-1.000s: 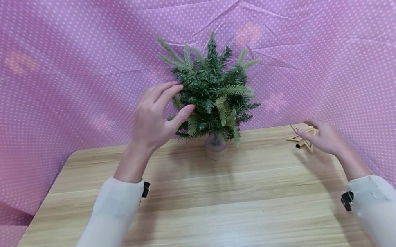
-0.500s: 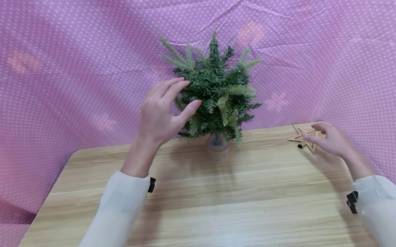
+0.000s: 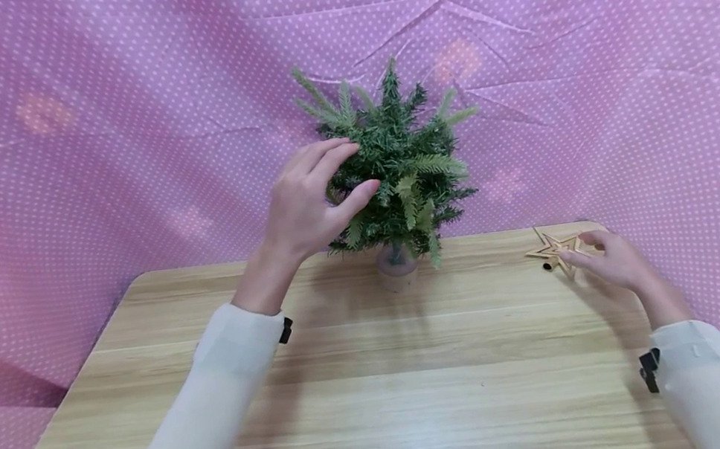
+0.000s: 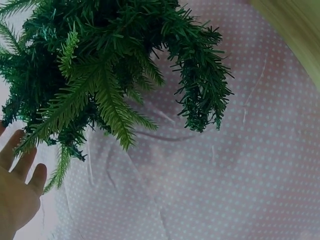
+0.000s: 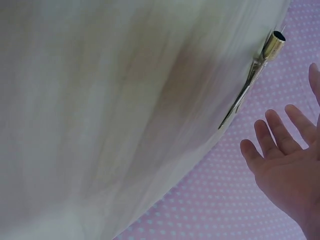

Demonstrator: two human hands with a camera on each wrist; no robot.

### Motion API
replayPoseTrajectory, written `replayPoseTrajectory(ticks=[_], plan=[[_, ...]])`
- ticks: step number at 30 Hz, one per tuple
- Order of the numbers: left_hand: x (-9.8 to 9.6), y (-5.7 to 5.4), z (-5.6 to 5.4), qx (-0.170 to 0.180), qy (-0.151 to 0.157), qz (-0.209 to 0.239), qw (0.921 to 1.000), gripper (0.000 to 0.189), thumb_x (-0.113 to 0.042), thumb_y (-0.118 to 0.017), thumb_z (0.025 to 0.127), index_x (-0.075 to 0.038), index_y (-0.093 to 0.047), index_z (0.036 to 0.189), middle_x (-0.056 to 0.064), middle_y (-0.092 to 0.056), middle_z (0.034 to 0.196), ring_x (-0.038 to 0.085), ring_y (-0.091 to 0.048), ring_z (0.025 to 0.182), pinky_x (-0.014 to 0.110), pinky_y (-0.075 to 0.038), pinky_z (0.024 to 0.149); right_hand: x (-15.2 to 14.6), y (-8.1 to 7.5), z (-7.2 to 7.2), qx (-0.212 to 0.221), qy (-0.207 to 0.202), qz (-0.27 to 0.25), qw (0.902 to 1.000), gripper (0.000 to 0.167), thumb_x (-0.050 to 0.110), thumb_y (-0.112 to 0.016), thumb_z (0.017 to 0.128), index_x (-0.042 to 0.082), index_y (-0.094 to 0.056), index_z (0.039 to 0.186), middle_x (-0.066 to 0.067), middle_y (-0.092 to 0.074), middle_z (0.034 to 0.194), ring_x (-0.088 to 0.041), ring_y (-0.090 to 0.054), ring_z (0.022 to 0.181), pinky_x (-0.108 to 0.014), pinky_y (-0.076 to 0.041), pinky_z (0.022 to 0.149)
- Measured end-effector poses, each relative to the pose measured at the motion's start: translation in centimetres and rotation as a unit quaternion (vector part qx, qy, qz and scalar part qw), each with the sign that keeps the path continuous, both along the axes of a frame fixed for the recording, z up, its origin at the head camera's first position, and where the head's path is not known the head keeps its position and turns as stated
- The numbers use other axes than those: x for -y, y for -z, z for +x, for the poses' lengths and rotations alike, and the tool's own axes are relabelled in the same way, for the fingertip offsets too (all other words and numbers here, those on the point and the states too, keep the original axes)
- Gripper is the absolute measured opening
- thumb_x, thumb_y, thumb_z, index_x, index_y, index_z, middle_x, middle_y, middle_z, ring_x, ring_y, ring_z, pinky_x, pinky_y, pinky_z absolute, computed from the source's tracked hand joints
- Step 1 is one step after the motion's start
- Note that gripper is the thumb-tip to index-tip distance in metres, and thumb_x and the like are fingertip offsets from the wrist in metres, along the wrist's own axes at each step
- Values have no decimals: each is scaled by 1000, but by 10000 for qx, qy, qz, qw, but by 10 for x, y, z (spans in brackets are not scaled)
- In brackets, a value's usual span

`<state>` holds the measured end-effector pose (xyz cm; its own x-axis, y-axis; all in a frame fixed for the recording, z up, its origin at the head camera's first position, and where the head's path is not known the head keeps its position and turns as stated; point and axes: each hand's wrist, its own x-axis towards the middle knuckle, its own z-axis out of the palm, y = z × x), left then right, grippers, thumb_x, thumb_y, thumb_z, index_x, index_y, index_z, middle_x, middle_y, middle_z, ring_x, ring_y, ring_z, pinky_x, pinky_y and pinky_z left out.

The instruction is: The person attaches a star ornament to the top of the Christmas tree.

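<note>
A small artificial Christmas tree (image 3: 402, 159) with dark and light green sprigs stands upright at the back of the table. My left hand (image 3: 313, 200) is at the tree's left side, thumb and fingers spread apart; in the left wrist view its fingertips (image 4: 39, 177) are beside the drooping branches (image 4: 100, 85). Whether they touch cannot be told. At the back right lies a gold star tree topper (image 3: 550, 250) with a short tube. My right hand (image 3: 614, 264) is just right of the star, its fingers relaxed; the right wrist view shows the palm (image 5: 290, 175) apart from the topper (image 5: 272, 47).
The wooden table (image 3: 382, 401) has a rounded back edge close behind the tree and the star. A pink dotted cloth (image 3: 148, 93) hangs behind and along both sides. The tree's pale round base (image 3: 397, 268) sits near the back edge.
My left hand has moved right, further over the tree's left side. My right hand has shifted slightly right and down, uncovering more of the star. Tree and star look unmoved.
</note>
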<state>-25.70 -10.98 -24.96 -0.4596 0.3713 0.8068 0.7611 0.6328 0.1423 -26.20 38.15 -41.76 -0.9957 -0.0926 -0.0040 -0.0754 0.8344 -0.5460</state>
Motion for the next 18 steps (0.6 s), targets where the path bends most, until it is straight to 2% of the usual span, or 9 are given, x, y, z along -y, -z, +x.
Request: replayPoseTrajectory(ticks=[6, 18], plan=[[-1, -1, -2, 66, -21, 11, 10000, 54, -43, -73, 92, -6, -67, 130, 13, -64, 134, 28, -55, 129, 38, -37, 114, -6, 3, 0, 73, -72, -25, 9999, 82, 45, -61, 101, -20, -34, 144, -45, -35, 143, -65, -35, 128, -75, -32, 102], [-3, -2, -6, 197, -78, -225, 9995, 55, -45, -72, 92, -8, -66, 132, 11, -63, 135, 26, -54, 130, 38, -38, 113, -16, 15, 0, 270, -71, 243, 9993, 92, 52, -64, 97, -18, -31, 147, -46, -33, 144, -66, -35, 126, -79, -30, 98]])
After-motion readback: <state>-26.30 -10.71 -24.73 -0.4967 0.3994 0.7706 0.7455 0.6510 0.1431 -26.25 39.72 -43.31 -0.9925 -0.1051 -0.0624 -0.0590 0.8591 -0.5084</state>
